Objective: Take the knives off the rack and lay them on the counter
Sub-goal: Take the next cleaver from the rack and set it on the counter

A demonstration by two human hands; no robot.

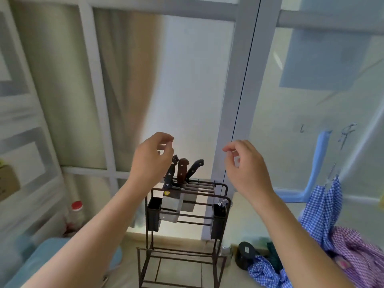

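A dark metal wire rack [220, 187] stands on the counter against the window. Three knives stick up from its top slots: a dark-handled one [170, 173] on the left, a brown-handled one [182, 169] in the middle, and a black-handled one [195, 166] leaning right. Their broad blades [172, 206] hang inside the rack. My left hand [151, 159] hovers just left of and above the handles, fingers curled and holding nothing. My right hand [244, 165] is raised to the right of the rack, fingers loosely curled and apart, also holding nothing.
Two dark cups [154, 213] hang on the rack's sides. A red-capped bottle [76, 213] stands at the left. Blue and purple checked cloths [324, 215] hang and lie at the right, with a black round object [246, 254] beside them. A blue thing [41, 258] sits at the lower left.
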